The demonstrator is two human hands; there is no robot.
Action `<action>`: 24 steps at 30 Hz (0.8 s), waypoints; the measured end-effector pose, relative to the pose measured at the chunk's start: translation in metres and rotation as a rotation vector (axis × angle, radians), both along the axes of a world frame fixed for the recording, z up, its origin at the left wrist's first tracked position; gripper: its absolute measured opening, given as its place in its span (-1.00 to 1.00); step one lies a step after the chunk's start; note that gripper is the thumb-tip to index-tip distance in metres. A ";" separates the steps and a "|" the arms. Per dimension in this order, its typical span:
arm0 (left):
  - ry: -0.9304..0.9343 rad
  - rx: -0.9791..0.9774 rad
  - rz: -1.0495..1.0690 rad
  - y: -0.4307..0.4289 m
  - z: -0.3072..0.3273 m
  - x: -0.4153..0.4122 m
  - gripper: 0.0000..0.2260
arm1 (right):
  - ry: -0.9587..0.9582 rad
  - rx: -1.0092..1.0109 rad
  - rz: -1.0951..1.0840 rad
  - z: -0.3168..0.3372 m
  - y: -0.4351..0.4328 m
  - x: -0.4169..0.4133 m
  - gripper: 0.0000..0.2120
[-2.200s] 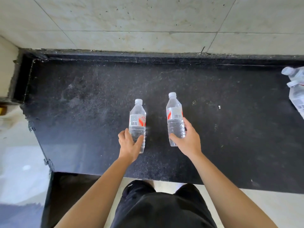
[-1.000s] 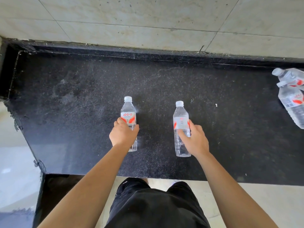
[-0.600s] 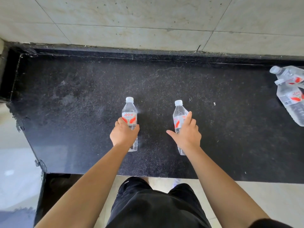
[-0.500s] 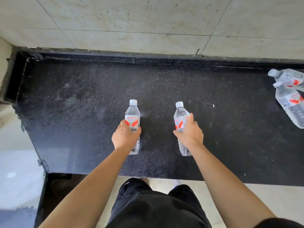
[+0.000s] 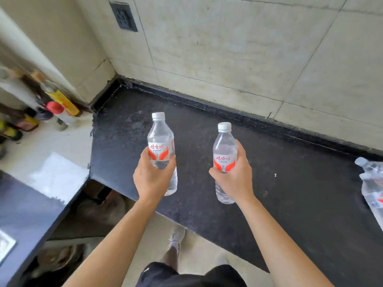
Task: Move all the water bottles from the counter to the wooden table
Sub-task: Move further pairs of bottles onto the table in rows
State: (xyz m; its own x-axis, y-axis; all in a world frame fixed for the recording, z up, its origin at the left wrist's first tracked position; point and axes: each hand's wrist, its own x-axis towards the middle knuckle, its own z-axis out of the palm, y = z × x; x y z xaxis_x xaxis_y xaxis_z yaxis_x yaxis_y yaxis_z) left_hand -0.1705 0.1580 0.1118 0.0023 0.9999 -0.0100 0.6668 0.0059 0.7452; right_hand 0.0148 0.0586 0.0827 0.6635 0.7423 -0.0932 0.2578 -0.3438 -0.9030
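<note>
Left hand (image 5: pixel 153 177): fingers wrapped around upright water bottle (image 5: pixel 162 150), above black bench (image 5: pixel 290 195).
Right hand (image 5: pixel 235 178): fingers closed around second bottle (image 5: pixel 224 156).
At 3 o'clock: spare bottles (image 5: pixel 372 183), seemingly lying on bench.

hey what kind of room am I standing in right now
Most likely a kitchen. A black stone counter runs along a tiled wall, and sauce or condiment bottles crowd a lower ledge at the left. The left hand and right hand each hold a water bottle.
</note>
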 end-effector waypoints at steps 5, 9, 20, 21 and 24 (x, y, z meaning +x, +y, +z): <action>-0.048 0.122 0.199 -0.041 0.041 -0.065 -0.58 | 0.104 0.169 0.153 0.034 0.005 -0.058 -0.18; -0.141 0.233 0.339 -0.064 0.066 -0.137 -0.50 | 0.093 0.255 0.319 0.068 0.008 -0.127 -0.26; -0.090 0.527 0.746 -0.193 0.096 -0.486 -0.44 | 0.023 0.434 0.834 0.103 -0.010 -0.481 -0.33; -0.065 0.531 0.790 -0.213 0.099 -0.528 -0.45 | 0.008 0.436 0.891 0.103 -0.017 -0.527 -0.32; -0.034 0.545 0.974 -0.275 0.104 -0.652 -0.47 | -0.013 0.448 1.081 0.106 -0.045 -0.667 -0.28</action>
State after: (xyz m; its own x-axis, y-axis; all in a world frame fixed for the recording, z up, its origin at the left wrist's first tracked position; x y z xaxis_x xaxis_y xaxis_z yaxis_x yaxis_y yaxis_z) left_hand -0.8222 -0.1169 0.2163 -0.7926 0.4457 0.4160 0.5351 0.1815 0.8251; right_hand -0.6524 0.0133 0.1882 -0.3341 0.8858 0.3221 0.2318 0.4085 -0.8829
